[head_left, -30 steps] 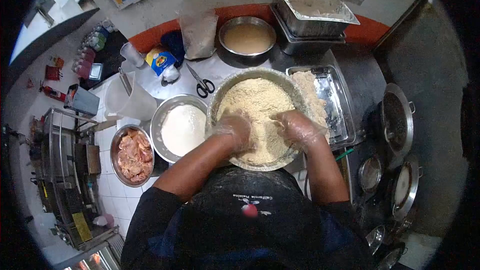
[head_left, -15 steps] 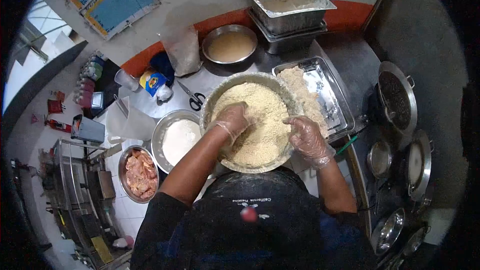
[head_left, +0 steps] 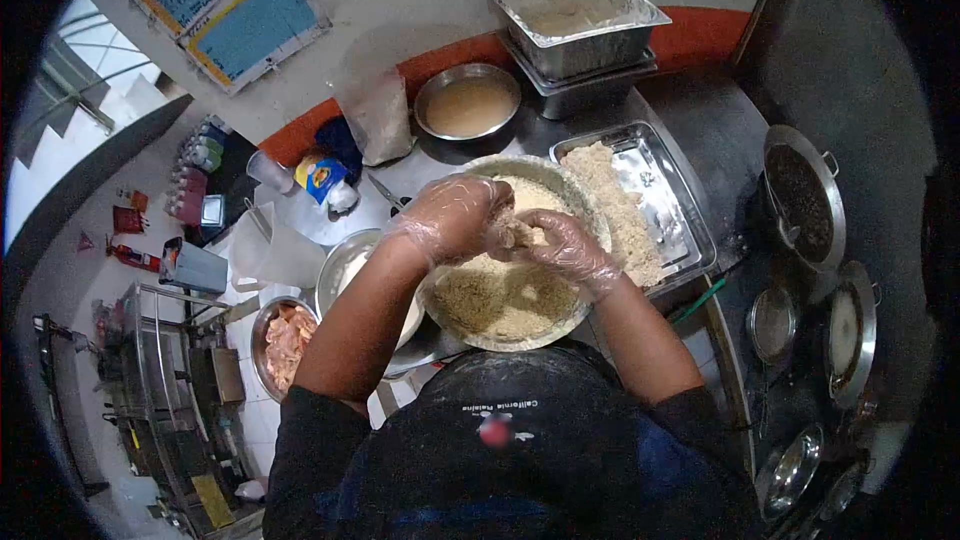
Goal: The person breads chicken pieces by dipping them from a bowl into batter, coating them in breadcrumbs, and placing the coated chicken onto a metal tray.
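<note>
My gloved left hand (head_left: 462,218) and my gloved right hand (head_left: 572,252) meet above a large metal bowl (head_left: 594,208). Between their fingers is a crumb-coated chicken piece (head_left: 513,231), partly hidden by the gloves. Pale breadcrumbs (head_left: 520,318) fill the bowl below, shaded under my hands. To the right lies a steel tray (head_left: 668,190) with several coated pieces (head_left: 632,225) along its near-left side. At left, partly behind my left forearm, are a bowl of white flour (head_left: 352,265) and a bowl of raw chicken (head_left: 288,335).
A pan of cloudy liquid (head_left: 466,108) stands at the back beside a plastic bag (head_left: 378,120). Stacked deep steel pans (head_left: 580,45) are behind the tray. A white pitcher (head_left: 275,252) is at left. On the right sit a wok of dark oil (head_left: 803,200) and a strainer (head_left: 772,325).
My left hand has risen out of the crumbs, and my right hand has come inward from the bowl's right rim. Both now grip a coated piece above the crumbs.
</note>
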### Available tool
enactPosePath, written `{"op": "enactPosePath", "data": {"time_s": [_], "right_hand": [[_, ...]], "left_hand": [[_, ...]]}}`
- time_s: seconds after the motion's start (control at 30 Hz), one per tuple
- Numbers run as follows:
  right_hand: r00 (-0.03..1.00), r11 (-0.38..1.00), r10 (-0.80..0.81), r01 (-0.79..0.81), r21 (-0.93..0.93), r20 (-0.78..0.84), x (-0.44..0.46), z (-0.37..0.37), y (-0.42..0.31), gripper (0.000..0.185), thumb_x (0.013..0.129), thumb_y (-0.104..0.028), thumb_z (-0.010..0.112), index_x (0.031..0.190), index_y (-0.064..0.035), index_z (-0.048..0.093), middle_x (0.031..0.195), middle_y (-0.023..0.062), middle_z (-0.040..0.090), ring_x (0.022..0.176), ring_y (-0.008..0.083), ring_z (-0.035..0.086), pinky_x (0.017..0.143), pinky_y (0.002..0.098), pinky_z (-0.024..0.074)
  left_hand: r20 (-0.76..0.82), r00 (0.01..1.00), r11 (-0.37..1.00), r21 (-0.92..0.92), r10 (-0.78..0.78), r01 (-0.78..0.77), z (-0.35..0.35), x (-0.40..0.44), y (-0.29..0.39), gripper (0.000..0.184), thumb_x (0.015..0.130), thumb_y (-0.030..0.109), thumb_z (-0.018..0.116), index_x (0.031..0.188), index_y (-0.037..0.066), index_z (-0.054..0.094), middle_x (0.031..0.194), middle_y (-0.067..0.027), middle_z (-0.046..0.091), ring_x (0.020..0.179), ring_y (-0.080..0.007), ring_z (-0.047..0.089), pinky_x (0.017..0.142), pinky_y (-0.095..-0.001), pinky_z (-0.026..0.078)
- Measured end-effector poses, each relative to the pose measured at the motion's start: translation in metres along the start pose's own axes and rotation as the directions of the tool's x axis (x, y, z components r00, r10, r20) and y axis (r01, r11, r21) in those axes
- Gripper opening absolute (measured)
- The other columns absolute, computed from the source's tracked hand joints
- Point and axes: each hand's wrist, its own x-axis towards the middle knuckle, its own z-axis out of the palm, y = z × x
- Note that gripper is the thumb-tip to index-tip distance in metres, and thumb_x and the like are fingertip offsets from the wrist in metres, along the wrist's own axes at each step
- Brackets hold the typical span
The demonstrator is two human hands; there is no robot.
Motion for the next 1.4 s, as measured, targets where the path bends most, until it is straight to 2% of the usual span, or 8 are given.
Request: {"op": "enactPosePath", "data": {"time_s": [0.37,0.43,0.63,0.83,0.9,1.13,1.23,1.4], "right_hand": [[0.992,0.578,-0.108,0.111,-0.808,0.06,0.004,-0.023,0.004,0.038,0.081,-0.018,0.077,0.114,-0.0002,0.068,0.102,0.016,0.069,0.097,0.0231,0.066,0.086,0.0373,0.0527],[0.962,0.878,0.25,-0.274,-0.393,-0.112,0.004,-0.023,-0.023,0.037,0.082,-0.015,0.076,0.114,0.0016,0.067,0.101,0.0152,0.069,0.094,0.023,0.067,0.085,0.0371,0.0534],[0.98,0.987,-0.032,0.062,0.146,-0.196,0.014,-0.108,-0.023,0.023,0.092,-0.01,0.067,0.113,-0.0011,0.066,0.097,0.0037,0.07,0.086,0.0127,0.067,0.075,0.0276,0.0551],[0.897,0.909,0.047,-0.221,-0.354,-0.44,0.046,-0.239,-0.01,0.011,0.092,-0.01,0.057,0.089,-0.0052,0.067,0.074,0.0017,0.063,0.055,0.0108,0.057,0.046,0.0279,0.0463],[0.868,0.961,0.199,-0.265,-0.084,-0.454,0.056,-0.268,0.003,0.013,0.092,-0.012,0.057,0.089,-0.0044,0.066,0.075,0.0047,0.063,0.055,0.0125,0.058,0.045,0.0291,0.0459],[0.714,0.855,0.365,-0.511,-0.089,-0.597,0.082,-0.315,0.038,0.017,0.096,-0.022,0.064,0.095,-0.0059,0.061,0.083,0.0034,0.061,0.072,0.0179,0.06,0.062,0.034,0.0533],[0.742,0.407,0.067,-0.631,-0.661,-0.667,0.077,-0.317,0.038,0.023,0.086,-0.022,0.067,0.098,-0.0024,0.068,0.095,0.0189,0.073,0.094,0.0373,0.07,0.085,0.0451,0.056],[0.785,0.446,-0.097,-0.515,-0.732,-0.612,0.044,-0.304,0.016,0.033,0.086,-0.012,0.059,0.117,-0.0056,0.07,0.107,0.0254,0.072,0.104,0.0367,0.07,0.091,0.0443,0.0546]], "left_hand": [[0.002,0.957,0.899,-0.344,-0.289,0.272,0.094,-0.048,-0.05,0.088,0.08,0.038,0.081,0.147,-0.002,0.042,0.134,-0.0265,0.06,0.128,-0.0375,0.057,0.109,-0.044,0.044],[-0.016,0.963,0.903,-0.351,-0.269,0.247,0.103,-0.055,-0.049,0.084,0.082,0.038,0.079,0.146,-0.002,0.043,0.132,-0.0264,0.062,0.125,-0.0374,0.059,0.106,-0.0435,0.046],[-0.078,0.954,0.764,-0.62,-0.289,0.181,0.133,-0.074,-0.052,0.07,0.083,0.015,0.077,0.144,-0.001,0.046,0.119,-0.0191,0.067,0.111,-0.0276,0.066,0.101,-0.0369,0.05],[-0.099,0.92,0.633,-0.753,-0.379,0.18,0.149,-0.082,-0.036,0.07,0.085,0.023,0.081,0.144,0.005,0.048,0.119,-0.0223,0.068,0.112,-0.0316,0.068,0.094,-0.0419,0.054],[-0.118,0.91,0.687,-0.696,-0.398,0.211,0.149,-0.082,-0.026,0.07,0.084,0.021,0.081,0.144,0.005,0.048,0.118,-0.0219,0.068,0.11,-0.031,0.069,0.094,-0.0415,0.054],[-0.118,0.868,0.625,-0.741,-0.482,0.246,0.154,-0.077,0.0,0.069,0.084,0.014,0.08,0.144,0.003,0.048,0.114,-0.0202,0.068,0.109,-0.0302,0.068,0.094,-0.0415,0.054],[-0.093,0.842,0.553,-0.791,-0.532,0.262,0.158,-0.076,0.006,0.069,0.084,0.011,0.079,0.144,0.003,0.047,0.116,-0.0205,0.067,0.11,-0.0304,0.067,0.095,-0.0418,0.054],[-0.061,0.839,0.537,-0.792,-0.541,0.288,0.153,-0.07,0.016,0.068,0.084,0.012,0.079,0.144,0.001,0.047,0.121,-0.0211,0.065,0.114,-0.0295,0.065,0.097,-0.0413,0.053]]}}
